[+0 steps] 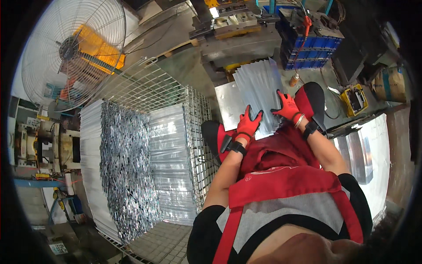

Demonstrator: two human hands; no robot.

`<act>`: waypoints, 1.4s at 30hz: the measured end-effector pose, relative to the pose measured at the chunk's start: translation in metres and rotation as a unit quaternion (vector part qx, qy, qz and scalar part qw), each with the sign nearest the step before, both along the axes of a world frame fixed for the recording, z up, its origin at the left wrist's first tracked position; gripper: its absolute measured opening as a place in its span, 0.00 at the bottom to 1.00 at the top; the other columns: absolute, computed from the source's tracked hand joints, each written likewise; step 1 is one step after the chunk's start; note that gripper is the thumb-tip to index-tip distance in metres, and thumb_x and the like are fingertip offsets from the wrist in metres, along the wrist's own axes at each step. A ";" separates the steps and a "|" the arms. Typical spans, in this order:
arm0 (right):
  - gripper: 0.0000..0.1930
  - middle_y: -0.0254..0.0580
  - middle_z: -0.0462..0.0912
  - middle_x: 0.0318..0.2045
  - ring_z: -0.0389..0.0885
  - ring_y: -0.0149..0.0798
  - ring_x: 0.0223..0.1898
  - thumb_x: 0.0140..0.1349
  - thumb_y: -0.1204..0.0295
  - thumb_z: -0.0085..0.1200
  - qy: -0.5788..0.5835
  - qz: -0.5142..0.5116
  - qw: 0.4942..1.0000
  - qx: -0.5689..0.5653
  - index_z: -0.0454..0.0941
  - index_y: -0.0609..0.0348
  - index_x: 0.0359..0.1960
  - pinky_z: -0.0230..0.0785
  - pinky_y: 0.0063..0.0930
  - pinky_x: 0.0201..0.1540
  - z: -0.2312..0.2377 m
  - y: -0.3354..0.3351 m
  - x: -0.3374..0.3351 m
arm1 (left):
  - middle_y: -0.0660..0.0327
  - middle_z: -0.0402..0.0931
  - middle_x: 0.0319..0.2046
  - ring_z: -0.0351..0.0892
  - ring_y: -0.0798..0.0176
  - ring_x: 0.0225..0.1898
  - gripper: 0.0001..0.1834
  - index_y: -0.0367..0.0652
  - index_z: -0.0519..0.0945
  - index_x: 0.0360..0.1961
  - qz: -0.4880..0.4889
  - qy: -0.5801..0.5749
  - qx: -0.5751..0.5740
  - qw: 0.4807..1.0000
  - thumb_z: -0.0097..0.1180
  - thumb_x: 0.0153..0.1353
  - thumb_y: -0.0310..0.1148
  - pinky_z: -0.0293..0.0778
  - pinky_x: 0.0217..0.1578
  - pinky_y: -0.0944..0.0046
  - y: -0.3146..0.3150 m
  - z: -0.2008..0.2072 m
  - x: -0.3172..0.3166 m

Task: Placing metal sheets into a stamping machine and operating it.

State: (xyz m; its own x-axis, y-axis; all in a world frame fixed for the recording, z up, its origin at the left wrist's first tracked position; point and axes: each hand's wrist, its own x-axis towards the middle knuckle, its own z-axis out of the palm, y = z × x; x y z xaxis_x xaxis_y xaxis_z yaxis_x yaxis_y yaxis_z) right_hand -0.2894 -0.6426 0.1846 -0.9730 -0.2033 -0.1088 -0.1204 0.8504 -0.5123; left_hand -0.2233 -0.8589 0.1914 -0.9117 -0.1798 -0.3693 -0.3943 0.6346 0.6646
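Head view, sheet stack: thin silvery metal sheets (259, 83) lie between the knees in front of the lap, their far ends stepped and fanned.
Flat plate: a smooth metal plate (227, 104) shows at the stack's left, partly hidden by it.
Left glove: the red-gloved left hand (249, 123) is at the near left of the stack, thumb and fingers spread apart, not clamped.
Right glove: the red-gloved right hand (288, 108) is at the right edge, fingers likewise apart; how firmly either presses, I cannot tell.
Mesh cage: the wire cage (189, 119) at the left holds more stacked sheets (172, 163).
Handling: evening the stack would likely go best with both palms pressing its sides equally, fingertips kept off thin edges, and the far ends tapped level.
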 end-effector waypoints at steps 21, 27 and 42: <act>0.33 0.50 0.81 0.38 0.80 0.50 0.42 0.49 0.48 0.63 -0.212 -0.046 0.958 -0.189 0.71 0.61 0.48 0.71 0.41 0.43 -0.041 0.021 -0.043 | 0.42 0.68 0.52 0.77 0.42 0.45 0.51 0.61 0.41 0.71 -0.086 -0.055 0.027 0.994 0.55 0.52 0.58 0.72 0.46 0.52 -0.018 0.007 -0.024; 0.26 0.58 0.75 0.45 0.75 0.53 0.47 0.57 0.60 0.54 -0.025 -0.016 0.999 -0.015 0.68 0.61 0.54 0.68 0.42 0.48 0.013 0.003 -0.015 | 0.43 0.71 0.45 0.78 0.41 0.38 0.51 0.58 0.39 0.71 -0.096 -0.002 -0.020 0.995 0.52 0.53 0.60 0.73 0.42 0.49 -0.023 0.013 -0.006; 0.24 0.45 0.79 0.42 0.79 0.36 0.43 0.61 0.68 0.54 -0.173 0.000 0.799 -0.576 0.67 0.65 0.58 0.72 0.27 0.44 0.149 -0.018 0.008 | 0.64 0.70 0.46 0.71 0.73 0.41 0.41 0.50 0.52 0.69 -0.003 -0.059 0.674 0.736 0.56 0.56 0.22 0.71 0.42 0.67 0.045 0.026 -0.016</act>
